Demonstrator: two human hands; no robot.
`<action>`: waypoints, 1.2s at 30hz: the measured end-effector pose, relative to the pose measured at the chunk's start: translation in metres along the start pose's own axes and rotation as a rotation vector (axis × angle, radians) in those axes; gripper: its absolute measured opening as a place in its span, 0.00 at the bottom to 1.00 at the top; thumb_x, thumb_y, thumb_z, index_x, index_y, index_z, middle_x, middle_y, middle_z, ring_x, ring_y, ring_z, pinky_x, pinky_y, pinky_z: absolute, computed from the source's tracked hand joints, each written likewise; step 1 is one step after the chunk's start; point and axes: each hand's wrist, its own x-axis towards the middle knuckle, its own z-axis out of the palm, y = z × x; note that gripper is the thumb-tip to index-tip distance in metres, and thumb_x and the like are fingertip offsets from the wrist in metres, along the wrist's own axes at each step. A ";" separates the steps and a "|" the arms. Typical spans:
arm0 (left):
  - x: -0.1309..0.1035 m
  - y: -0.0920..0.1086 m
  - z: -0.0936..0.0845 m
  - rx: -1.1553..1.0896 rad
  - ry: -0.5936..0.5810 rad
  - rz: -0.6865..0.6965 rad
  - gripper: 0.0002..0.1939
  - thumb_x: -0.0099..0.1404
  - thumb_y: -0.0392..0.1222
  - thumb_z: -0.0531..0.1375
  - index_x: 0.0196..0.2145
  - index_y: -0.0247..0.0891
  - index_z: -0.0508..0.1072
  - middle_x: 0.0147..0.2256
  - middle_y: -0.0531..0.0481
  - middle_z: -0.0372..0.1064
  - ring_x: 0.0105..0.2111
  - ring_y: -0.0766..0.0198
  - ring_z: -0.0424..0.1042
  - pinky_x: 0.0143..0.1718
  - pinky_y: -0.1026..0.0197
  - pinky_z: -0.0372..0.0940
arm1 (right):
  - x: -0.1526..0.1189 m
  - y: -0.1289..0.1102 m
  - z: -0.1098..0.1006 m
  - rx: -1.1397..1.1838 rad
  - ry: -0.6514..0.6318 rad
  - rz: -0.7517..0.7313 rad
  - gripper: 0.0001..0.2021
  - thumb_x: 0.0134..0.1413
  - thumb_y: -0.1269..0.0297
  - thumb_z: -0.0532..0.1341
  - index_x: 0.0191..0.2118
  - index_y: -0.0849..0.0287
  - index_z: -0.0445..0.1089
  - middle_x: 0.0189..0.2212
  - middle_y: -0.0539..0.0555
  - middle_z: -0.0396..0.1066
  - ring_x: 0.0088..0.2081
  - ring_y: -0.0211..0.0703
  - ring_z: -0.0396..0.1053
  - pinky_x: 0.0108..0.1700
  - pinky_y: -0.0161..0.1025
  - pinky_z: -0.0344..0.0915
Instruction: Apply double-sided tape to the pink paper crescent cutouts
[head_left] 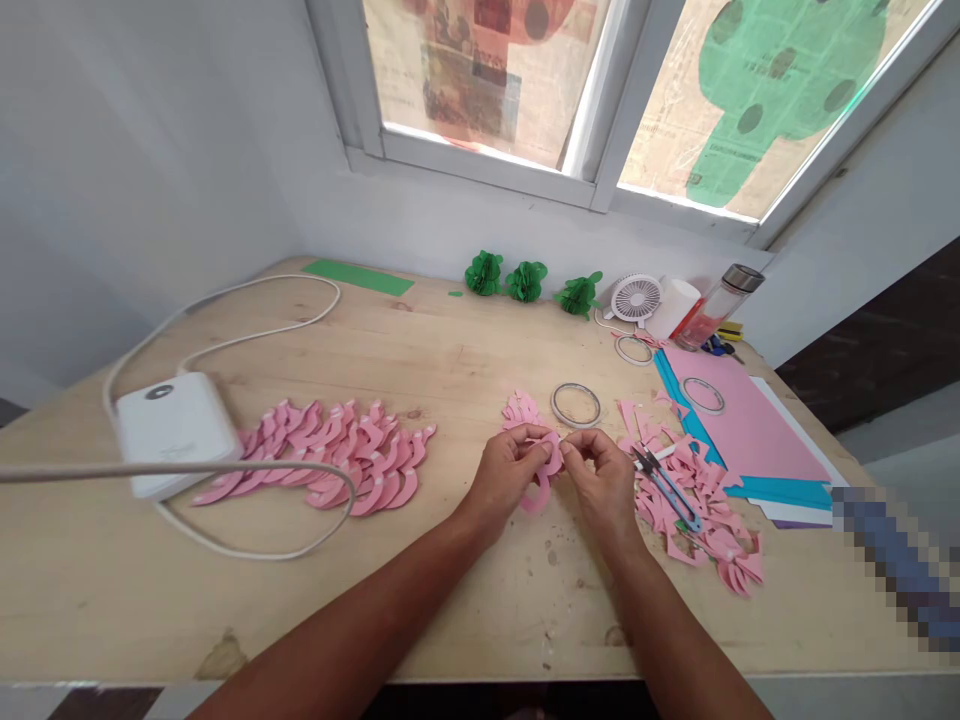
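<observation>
A curved pink paper piece (535, 496) hangs between my two hands, above the wooden table. My left hand (510, 475) pinches it between thumb and fingers. Close beside it, my right hand (601, 480) has its fingertips pressed together at the right edge of the paper; what lies between them is too small to tell. Just behind my left hand lies a small heap of pink cut pieces (520, 407). Many curved pink pieces (371, 460) overlap in rows on the left. Pink scraps (720, 545) spread to the right, with a blue cutter (675, 495) on them.
A white device (176, 430) with a looping cable stands left. Tape rings (575, 405), green paper balls (527, 282), a small fan (636, 298) and a bottle (720, 305) are farther back. Coloured sheets (757, 415) lie right. A pixelated area covers the right edge.
</observation>
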 end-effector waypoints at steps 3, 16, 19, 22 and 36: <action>0.000 -0.002 -0.002 0.070 0.022 -0.014 0.13 0.50 0.46 0.62 0.30 0.32 0.72 0.20 0.50 0.68 0.19 0.68 0.64 0.17 0.69 0.55 | -0.001 0.000 0.000 -0.012 0.008 0.007 0.05 0.46 0.64 0.58 0.25 0.60 0.67 0.22 0.48 0.67 0.26 0.37 0.61 0.31 0.35 0.59; -0.002 -0.004 -0.001 -0.033 0.067 0.070 0.10 0.50 0.42 0.62 0.29 0.32 0.76 0.22 0.51 0.69 0.23 0.68 0.66 0.24 0.68 0.59 | -0.003 0.001 0.006 -0.004 0.009 -0.081 0.03 0.47 0.65 0.58 0.27 0.58 0.67 0.34 0.53 0.70 0.38 0.43 0.65 0.37 0.39 0.59; -0.004 -0.003 0.001 -0.062 0.057 0.062 0.11 0.50 0.42 0.62 0.30 0.32 0.76 0.23 0.50 0.70 0.23 0.67 0.66 0.24 0.67 0.59 | -0.004 0.001 0.007 -0.005 0.033 -0.070 0.04 0.47 0.65 0.58 0.27 0.58 0.67 0.33 0.53 0.70 0.38 0.43 0.66 0.37 0.39 0.60; -0.005 0.000 0.002 -0.084 0.052 0.042 0.12 0.50 0.42 0.63 0.30 0.31 0.77 0.23 0.48 0.71 0.24 0.66 0.67 0.24 0.66 0.60 | -0.005 0.001 0.007 -0.002 0.051 -0.051 0.04 0.47 0.64 0.58 0.27 0.58 0.67 0.33 0.53 0.70 0.38 0.44 0.66 0.37 0.39 0.60; -0.007 0.002 0.002 -0.027 0.024 0.062 0.11 0.51 0.42 0.62 0.31 0.32 0.77 0.23 0.48 0.72 0.24 0.65 0.69 0.25 0.65 0.63 | -0.005 -0.001 0.006 0.002 0.052 0.028 0.06 0.46 0.62 0.58 0.28 0.59 0.69 0.28 0.52 0.69 0.30 0.40 0.65 0.32 0.36 0.62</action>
